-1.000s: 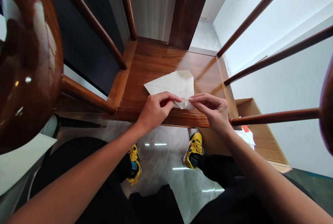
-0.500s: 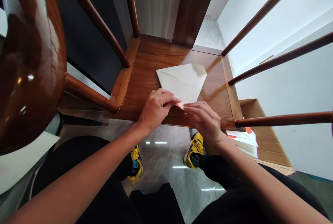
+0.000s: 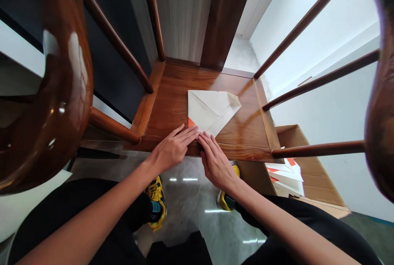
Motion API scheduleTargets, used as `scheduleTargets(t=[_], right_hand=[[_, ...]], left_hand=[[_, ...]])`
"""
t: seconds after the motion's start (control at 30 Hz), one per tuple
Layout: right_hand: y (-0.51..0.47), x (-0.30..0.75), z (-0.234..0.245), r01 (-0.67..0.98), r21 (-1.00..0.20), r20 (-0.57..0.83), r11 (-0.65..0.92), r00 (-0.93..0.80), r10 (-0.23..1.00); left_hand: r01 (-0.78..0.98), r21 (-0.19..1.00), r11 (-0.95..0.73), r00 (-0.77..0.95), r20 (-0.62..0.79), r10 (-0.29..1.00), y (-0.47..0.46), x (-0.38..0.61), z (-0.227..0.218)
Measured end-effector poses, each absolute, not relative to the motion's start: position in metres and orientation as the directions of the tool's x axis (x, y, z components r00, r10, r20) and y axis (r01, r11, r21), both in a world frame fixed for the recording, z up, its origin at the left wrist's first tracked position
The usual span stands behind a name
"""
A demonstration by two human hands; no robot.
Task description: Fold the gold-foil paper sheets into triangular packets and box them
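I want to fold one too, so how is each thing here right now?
Folded white paper: flat on the seat, orange corner showing.
Left hand: open, fingers spread, at the paper's lower edge.
Right hand: open, fingertips near the paper's bottom tip.
Wooden seat: shiny, bearing the paper.
Cardboard box: open, holding stacked papers.

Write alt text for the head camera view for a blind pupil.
Left hand and right hand lie flat at the near tip of a folded white and orange paper on a wooden chair seat. To the right, a cardboard box holds more folded papers.
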State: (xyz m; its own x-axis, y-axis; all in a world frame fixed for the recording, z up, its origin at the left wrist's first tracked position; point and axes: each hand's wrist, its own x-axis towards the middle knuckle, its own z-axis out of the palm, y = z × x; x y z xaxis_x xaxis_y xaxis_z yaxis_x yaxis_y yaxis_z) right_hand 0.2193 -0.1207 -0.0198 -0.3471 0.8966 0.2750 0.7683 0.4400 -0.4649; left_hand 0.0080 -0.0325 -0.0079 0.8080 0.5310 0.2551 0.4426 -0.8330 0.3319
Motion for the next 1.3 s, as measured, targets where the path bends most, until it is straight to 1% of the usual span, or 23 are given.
scheduleTargets(t=[0.1, 0.17, 0.27, 0.33, 0.4, 0.43, 0.47, 0.5, 0.53, 0.57, 0.6, 0.67, 0.73, 0.8, 0.93, 1.2, 1.3], right_hand=[[-0.117, 0.220, -0.020, 0.817, -0.387, 0.235, 0.428, -0.362, 0.902], [-0.120, 0.210, -0.019, 0.828, -0.385, 0.232, 0.408, -0.342, 0.911], [-0.128, 0.185, -0.010, 0.809, -0.462, 0.228, 0.364, -0.289, 0.930], [-0.125, 0.179, 0.002, 0.767, -0.538, 0.202, 0.349, -0.285, 0.937], [-0.112, 0.197, 0.016, 0.726, -0.606, 0.211, 0.326, -0.249, 0.945], [-0.101, 0.216, 0.022, 0.713, -0.632, 0.233, 0.302, -0.196, 0.952], [-0.090, 0.240, 0.026, 0.713, -0.648, 0.300, 0.268, -0.084, 0.950], [-0.080, 0.266, 0.027, 0.718, -0.667, 0.356, 0.202, 0.069, 0.932], [-0.071, 0.292, 0.026, 0.708, -0.698, 0.363, 0.113, 0.213, 0.907], [-0.064, 0.316, 0.022, 0.666, -0.745, 0.308, 0.037, 0.295, 0.904], [-0.060, 0.335, 0.016, 0.609, -0.793, 0.212, -0.019, 0.305, 0.928], [-0.059, 0.357, 0.002, 0.598, -0.799, 0.126, -0.062, 0.267, 0.955], [-0.063, 0.360, -0.011, 0.637, -0.767, 0.097, -0.073, 0.228, 0.969], [-0.066, 0.355, -0.017, 0.654, -0.751, 0.082, -0.088, 0.224, 0.971], [-0.063, 0.352, -0.012, 0.618, -0.779, 0.027, -0.109, 0.206, 0.978], [-0.057, 0.355, -0.010, 0.668, -0.744, 0.133, -0.003, 0.153, 0.979], [-0.058, 0.355, -0.009, 0.713, -0.698, 0.184, 0.057, 0.102, 0.978]], left_hand=[[0.504, 0.311, -0.806, 0.785, 0.224, 0.578, -0.034, 0.006, -0.001], [0.581, 0.291, -0.760, 0.731, 0.225, 0.644, -0.036, 0.009, 0.000], [0.701, 0.273, -0.659, 0.613, 0.243, 0.752, -0.037, 0.016, -0.007], [0.736, 0.274, -0.619, 0.572, 0.238, 0.785, -0.035, 0.018, -0.013], [0.752, 0.285, -0.594, 0.554, 0.215, 0.804, -0.030, 0.015, -0.017], [0.760, 0.293, -0.580, 0.544, 0.201, 0.815, -0.027, 0.013, -0.018], [0.770, 0.302, -0.562, 0.531, 0.187, 0.827, -0.023, 0.010, -0.018], [0.777, 0.315, -0.545, 0.518, 0.171, 0.838, -0.019, 0.006, -0.017], [0.781, 0.331, -0.530, 0.509, 0.154, 0.847, -0.015, 0.003, -0.016], [0.781, 0.350, -0.517, 0.504, 0.135, 0.853, -0.011, -0.001, -0.014], [0.780, 0.372, -0.503, 0.498, 0.117, 0.859, -0.007, -0.003, -0.012], [0.778, 0.418, -0.469, 0.478, 0.089, 0.874, -0.001, -0.007, -0.008], [0.774, 0.463, -0.432, 0.445, 0.086, 0.891, 0.002, -0.008, -0.004], [0.763, 0.504, -0.405, 0.415, 0.098, 0.905, 0.002, -0.008, -0.002], [0.730, 0.558, -0.396, 0.405, 0.114, 0.907, 0.000, -0.009, -0.002], [0.729, 0.632, -0.263, 0.258, 0.103, 0.961, -0.007, -0.012, -0.001], [0.730, 0.642, -0.233, 0.231, 0.089, 0.969, -0.008, -0.011, 0.002]])
